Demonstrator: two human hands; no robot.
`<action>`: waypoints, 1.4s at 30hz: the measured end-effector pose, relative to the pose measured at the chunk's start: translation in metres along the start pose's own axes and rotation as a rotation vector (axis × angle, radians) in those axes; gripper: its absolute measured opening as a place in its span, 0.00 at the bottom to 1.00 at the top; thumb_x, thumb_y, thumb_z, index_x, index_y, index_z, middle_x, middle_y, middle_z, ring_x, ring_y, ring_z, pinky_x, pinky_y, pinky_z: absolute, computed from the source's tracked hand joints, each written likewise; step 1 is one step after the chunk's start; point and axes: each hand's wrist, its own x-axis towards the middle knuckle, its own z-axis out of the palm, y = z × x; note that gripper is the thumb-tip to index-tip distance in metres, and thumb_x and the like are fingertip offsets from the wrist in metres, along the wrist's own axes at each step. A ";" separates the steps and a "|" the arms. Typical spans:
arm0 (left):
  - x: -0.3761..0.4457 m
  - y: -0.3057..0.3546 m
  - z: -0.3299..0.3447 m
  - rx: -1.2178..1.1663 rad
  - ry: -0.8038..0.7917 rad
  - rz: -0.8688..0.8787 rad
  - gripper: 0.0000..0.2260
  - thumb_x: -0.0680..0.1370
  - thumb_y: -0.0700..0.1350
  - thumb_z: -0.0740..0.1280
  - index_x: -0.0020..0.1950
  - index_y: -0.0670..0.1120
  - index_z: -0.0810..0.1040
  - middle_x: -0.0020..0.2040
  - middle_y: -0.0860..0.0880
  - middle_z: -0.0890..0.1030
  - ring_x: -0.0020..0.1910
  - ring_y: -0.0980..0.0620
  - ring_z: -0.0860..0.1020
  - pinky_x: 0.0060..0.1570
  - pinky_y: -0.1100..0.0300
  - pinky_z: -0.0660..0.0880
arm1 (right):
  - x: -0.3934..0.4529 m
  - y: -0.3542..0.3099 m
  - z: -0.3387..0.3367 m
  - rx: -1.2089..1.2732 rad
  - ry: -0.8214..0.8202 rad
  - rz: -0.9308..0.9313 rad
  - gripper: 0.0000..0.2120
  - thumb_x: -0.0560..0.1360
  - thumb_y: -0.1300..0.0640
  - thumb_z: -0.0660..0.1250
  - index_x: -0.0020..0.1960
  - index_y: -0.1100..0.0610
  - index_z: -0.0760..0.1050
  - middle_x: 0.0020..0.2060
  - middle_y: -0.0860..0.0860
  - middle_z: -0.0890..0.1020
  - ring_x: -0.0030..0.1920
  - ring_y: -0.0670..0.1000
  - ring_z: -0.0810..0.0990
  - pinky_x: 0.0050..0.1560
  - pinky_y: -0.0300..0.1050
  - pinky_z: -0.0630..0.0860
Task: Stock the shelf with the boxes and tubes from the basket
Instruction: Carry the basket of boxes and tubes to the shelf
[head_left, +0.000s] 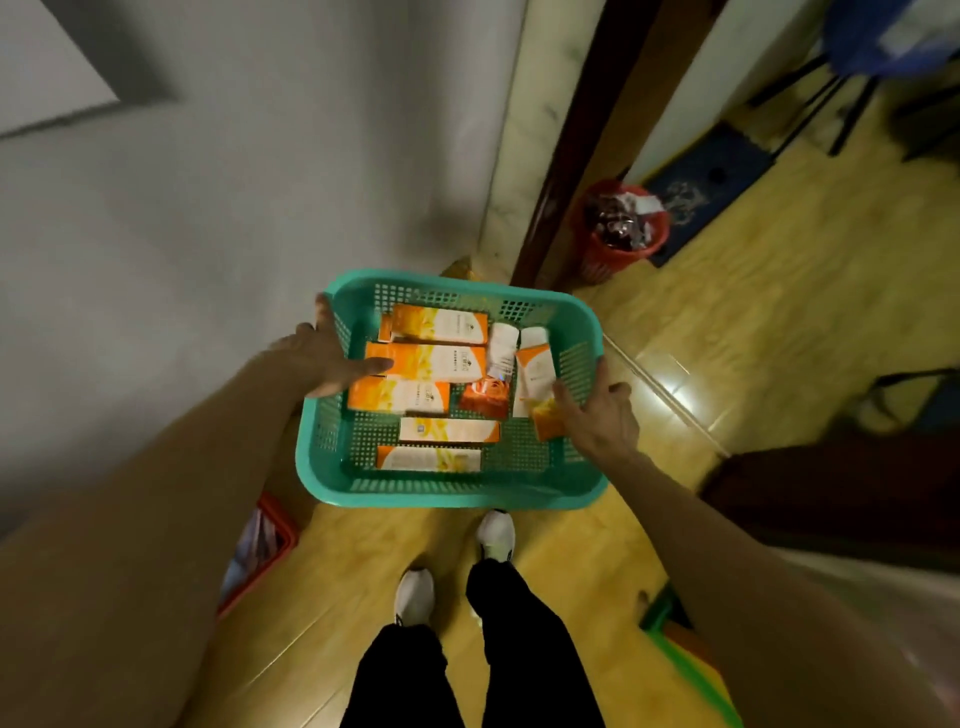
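Both hands, left (324, 358) and right (602, 413), are gripping the teal basket (447, 493) by opposite rims. Inside it, light stiff boxes (426, 361) are likely sliding; level carrying seems wise.

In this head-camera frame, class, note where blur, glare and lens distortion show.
Head view: the whole frame is softly blurred, so print on the orange boxes in the teal basket is unreadable; glare streaks the wooden floor at right; wide-angle distortion stretches both forearms and bends the wall lines.
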 end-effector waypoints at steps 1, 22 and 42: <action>-0.015 0.006 0.003 0.002 -0.003 0.019 0.62 0.65 0.80 0.63 0.77 0.51 0.26 0.72 0.35 0.69 0.64 0.35 0.76 0.61 0.41 0.75 | -0.017 0.009 -0.005 0.001 0.002 0.024 0.41 0.76 0.30 0.56 0.80 0.48 0.45 0.65 0.63 0.68 0.62 0.66 0.73 0.59 0.59 0.73; -0.292 0.216 0.184 0.373 -0.174 0.372 0.59 0.67 0.80 0.58 0.78 0.49 0.27 0.78 0.35 0.61 0.71 0.35 0.70 0.68 0.41 0.70 | -0.341 0.354 -0.065 0.194 0.170 0.475 0.40 0.76 0.34 0.61 0.78 0.55 0.52 0.68 0.63 0.68 0.64 0.67 0.74 0.58 0.58 0.73; -0.520 0.415 0.403 0.536 -0.647 0.563 0.71 0.54 0.77 0.68 0.78 0.47 0.26 0.66 0.37 0.76 0.46 0.46 0.81 0.50 0.50 0.78 | -0.598 0.646 -0.054 0.674 0.368 1.067 0.32 0.70 0.37 0.70 0.63 0.60 0.72 0.58 0.61 0.79 0.56 0.63 0.79 0.52 0.53 0.77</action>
